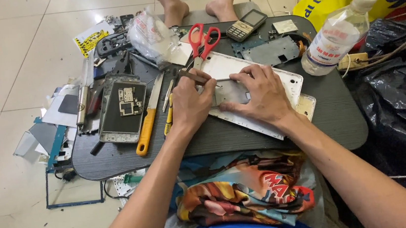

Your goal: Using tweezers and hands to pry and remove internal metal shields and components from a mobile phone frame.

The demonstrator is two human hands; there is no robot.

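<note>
On white panel (258,71): left hand (189,103) grips tweezers (194,76), right hand (260,93) steadies.

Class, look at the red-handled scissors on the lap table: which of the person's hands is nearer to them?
Left. The left hand, holding a thin tool, sits just below the red-handled scissors. The right hand presses on the white panel, farther off to the right of them.

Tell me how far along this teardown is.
Done: an opened phone frame with its board exposed lies at left. In hand: the left hand works tweezers on the white tablet shell, steadied by the right hand. Left: cannot tell.
</note>
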